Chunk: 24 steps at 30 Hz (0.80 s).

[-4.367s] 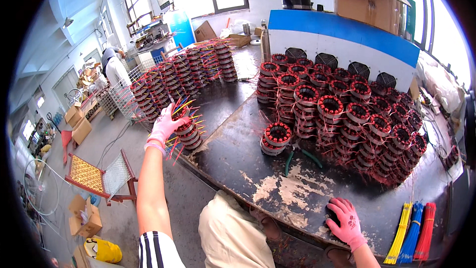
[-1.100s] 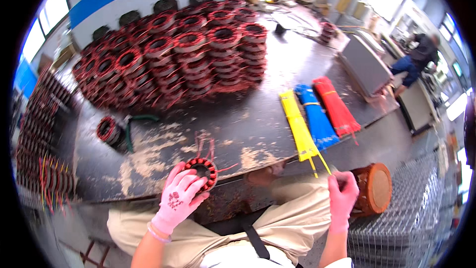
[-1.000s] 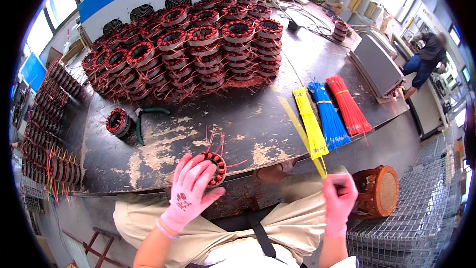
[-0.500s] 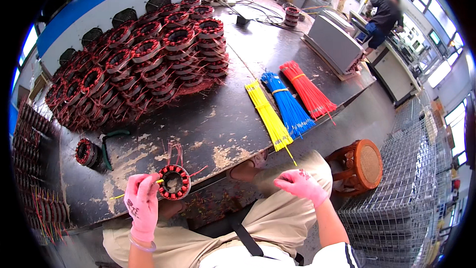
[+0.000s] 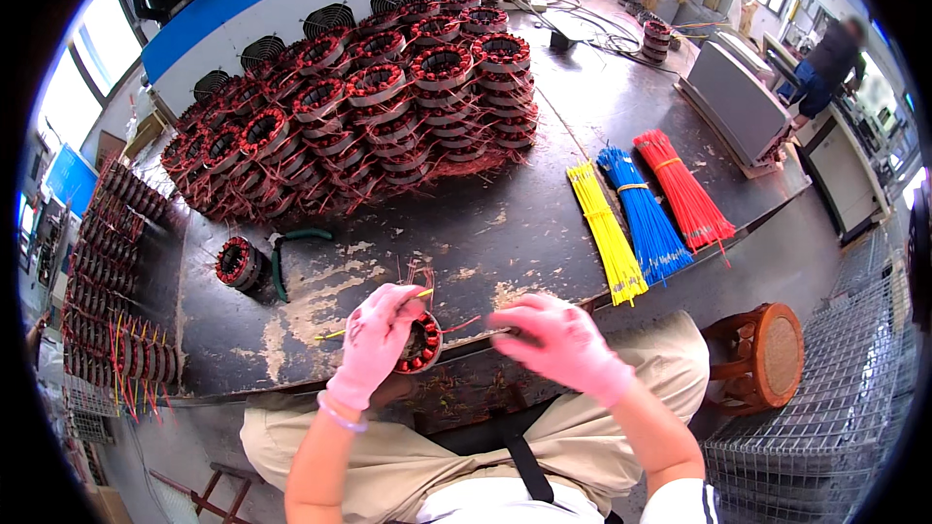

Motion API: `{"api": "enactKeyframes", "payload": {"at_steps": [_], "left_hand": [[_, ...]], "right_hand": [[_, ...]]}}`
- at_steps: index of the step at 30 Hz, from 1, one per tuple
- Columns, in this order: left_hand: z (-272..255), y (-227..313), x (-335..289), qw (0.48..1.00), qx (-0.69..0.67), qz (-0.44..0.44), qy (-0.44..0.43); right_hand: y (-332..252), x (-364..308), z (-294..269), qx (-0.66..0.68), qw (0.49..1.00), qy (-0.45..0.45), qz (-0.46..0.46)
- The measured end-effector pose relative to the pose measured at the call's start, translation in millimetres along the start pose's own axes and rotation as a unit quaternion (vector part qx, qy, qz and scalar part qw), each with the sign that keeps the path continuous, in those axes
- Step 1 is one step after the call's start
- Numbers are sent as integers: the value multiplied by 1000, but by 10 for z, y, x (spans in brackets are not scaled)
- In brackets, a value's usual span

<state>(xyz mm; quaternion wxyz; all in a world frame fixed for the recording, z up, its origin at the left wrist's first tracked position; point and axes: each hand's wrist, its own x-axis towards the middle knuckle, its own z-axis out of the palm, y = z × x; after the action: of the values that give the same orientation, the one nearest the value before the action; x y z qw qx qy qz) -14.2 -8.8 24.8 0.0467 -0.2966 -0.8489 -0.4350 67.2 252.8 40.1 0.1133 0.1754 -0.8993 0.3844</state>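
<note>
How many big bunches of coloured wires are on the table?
3. They lie side by side on the right part of the table: the yellow bunch at left, the blue bunch in the middle and the red bunch at right.

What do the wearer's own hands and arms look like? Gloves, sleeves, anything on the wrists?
Left hand and right hand both wear pink gloves. A pale lavender bangle sits at the left wrist. Forearms bare below the right sleeve, white with dark striping. No cables visible.
</note>
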Motion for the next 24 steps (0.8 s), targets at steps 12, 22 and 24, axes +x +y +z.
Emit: {"api": "enactKeyframes", "payload": {"at_steps": [12,22,24], "left_hand": [[242,-101,26,997,68,-19,16],[197,-182,-5,998,-44,-22,42],[205,-184,25,998,-42,-7,52]], "right_hand": [[109,-16,772,-95,995,-28,30],[203,910,647,249,900,-250,255],[248,926,636,274,887,-246,279]]}}
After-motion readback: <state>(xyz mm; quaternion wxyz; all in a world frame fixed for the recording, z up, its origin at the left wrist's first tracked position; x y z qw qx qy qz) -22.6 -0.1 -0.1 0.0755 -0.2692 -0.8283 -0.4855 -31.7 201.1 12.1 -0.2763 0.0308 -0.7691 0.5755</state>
